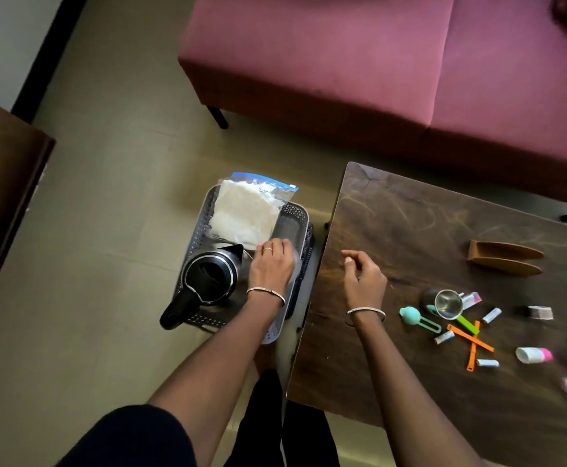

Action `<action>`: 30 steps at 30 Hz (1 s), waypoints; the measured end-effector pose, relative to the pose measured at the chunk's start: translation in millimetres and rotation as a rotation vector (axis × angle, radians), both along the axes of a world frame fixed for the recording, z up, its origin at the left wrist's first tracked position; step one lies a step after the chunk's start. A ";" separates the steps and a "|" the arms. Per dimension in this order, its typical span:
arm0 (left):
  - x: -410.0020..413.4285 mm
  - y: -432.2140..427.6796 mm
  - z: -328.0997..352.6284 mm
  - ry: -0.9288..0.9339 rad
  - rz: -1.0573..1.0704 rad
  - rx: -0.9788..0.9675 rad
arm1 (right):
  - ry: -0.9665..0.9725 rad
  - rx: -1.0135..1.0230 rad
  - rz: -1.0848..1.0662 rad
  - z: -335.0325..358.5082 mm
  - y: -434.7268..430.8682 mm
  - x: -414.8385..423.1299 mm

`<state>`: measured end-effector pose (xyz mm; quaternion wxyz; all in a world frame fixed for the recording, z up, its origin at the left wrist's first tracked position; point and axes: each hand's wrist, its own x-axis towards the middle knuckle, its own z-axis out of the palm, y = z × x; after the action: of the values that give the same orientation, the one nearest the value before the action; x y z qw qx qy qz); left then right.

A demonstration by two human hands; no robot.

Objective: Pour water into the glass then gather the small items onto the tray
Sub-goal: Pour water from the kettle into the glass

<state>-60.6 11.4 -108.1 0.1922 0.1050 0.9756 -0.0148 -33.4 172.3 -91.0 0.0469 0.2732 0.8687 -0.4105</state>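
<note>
- left hand (272,264) is down in the grey tray (196,227), just beside the black kettle (209,276); blur hides whether it grips anything;
- right hand (363,278) hovers over the table (393,227), fingers loosely curled, holding nothing;
- steel cup (449,303) and orange clips (471,342) lie on the table, well apart from the tray

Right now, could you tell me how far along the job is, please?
Nothing looks done yet. The kettle sits in the grey basket beside a zip bag; the left hand reaches in next to it, though what it touches is unclear. The right hand hovers empty over the table. Left: pouring, and gathering the small items, such as the orange clips, which lie scattered by the steel cup.
</note>
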 end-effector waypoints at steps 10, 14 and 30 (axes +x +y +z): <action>54.1 -14.5 90.5 0.180 0.120 0.363 | 0.060 -0.054 0.026 43.5 1.9 20.5; 101.7 -31.3 128.4 0.268 0.447 0.658 | 0.054 -0.117 0.079 60.3 -10.7 35.8; 175.7 -192.4 158.9 0.575 0.979 0.762 | -0.371 -0.712 0.034 55.4 -185.2 89.2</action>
<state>115.2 -181.1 50.7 -0.1405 -0.2960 0.8601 0.3910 55.7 -12.9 -35.6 0.3017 0.2948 0.6532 -0.6288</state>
